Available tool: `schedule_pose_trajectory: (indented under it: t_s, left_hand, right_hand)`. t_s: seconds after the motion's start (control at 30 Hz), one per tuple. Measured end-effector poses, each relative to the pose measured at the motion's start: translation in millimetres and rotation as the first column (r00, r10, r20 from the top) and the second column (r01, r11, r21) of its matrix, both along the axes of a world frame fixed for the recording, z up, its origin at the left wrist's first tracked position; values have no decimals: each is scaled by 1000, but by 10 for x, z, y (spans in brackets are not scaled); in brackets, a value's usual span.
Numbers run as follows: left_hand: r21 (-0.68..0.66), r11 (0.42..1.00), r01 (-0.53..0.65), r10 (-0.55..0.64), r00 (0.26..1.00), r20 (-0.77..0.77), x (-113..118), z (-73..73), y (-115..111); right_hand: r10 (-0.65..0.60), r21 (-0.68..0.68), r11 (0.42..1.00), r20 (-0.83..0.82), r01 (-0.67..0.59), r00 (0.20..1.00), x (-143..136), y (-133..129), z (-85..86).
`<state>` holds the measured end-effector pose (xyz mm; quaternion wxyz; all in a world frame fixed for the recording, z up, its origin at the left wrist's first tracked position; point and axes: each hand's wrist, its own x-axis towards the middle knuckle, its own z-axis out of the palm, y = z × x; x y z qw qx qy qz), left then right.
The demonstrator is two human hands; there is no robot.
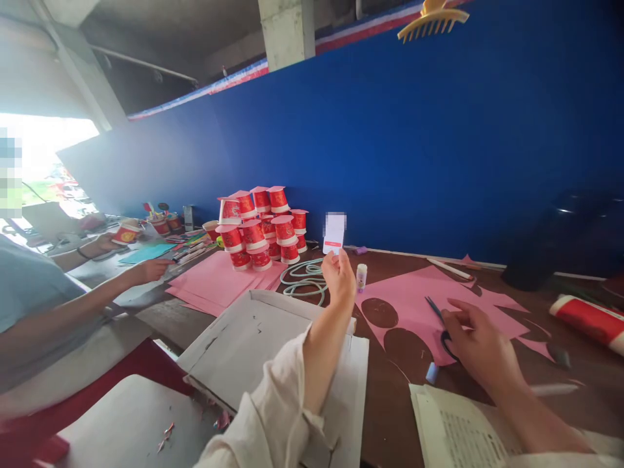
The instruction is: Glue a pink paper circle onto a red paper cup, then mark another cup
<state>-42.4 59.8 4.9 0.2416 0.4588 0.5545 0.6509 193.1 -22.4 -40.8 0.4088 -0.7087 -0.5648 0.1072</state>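
Note:
My left hand [340, 281] is closed around the lower end of a phone [334, 233], held up with its pale screen lit. A small red bar shows low on the screen, and the top is blurred. My right hand [480, 341] has curled fingers at a pair of dark scissors [435, 308], blades pointing away to the left. Under them lies a pink paper sheet [414, 292] with round holes cut from it. A glue stick [361, 278] stands uncapped between my hands, and a small blue cap [431, 372] lies nearer me.
Red paper cups [253, 235] topped with pink paper form a stack beside pink sheets [214, 283]. A teal cord [305, 276] lies coiled. Ahead are a white box lid [238, 338], a booklet [461, 429] and a blue partition [439, 149]. At left, a co-worker's hand [149, 272] works.

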Motion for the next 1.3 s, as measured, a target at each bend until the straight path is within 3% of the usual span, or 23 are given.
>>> schedule_pose_trajectory:
  t_s: [0.03,0.1,0.2,0.27,0.33,0.43,0.53,0.63,1.17,1.3]
  left_hand:
    - [38,995,-92,94,994,-53,42,-79,-18]
    - [156,977,-147,176,965,-192,74,-214,-50]
    - [337,940,-50,177,917,-358,41,-328,-64]
    - [346,938,-24,180,886,-427,11,-356,-48]
    - [253,967,-26,148,866,-478,-1,-365,-23]
    - [-4,1000,-10,6,850,-526,11,-359,3]
    - [-229,973,8,-132,834,-535,20,-327,11]
    - [-339,941,5,-199,817,-541,17,-291,16]
    - [-401,916,15,-255,794,-553,33,-304,44]
    - [-398,917,27,-261,796,-546,34,-330,55]
  right_hand:
    - [5,35,999,-4,-5,1000,-3,-3,-9]
    - [18,86,996,21,-20,1000,-16,-7,-27]
    - [33,136,990,38,-38,999,-40,-10,-44]
    - [37,159,986,43,-43,998,-47,-9,-53]
    - [35,177,983,53,-43,998,-45,-8,-62]
    - [37,196,979,71,-50,997,-36,-14,-67]
    - [47,201,978,83,-63,995,-39,-20,-65]
    - [61,186,980,82,-75,995,-52,-15,-72]
    - [121,212,967,110,-143,986,-210,-142,-14]
    - [89,233,966,98,-110,991,-188,-159,-40]
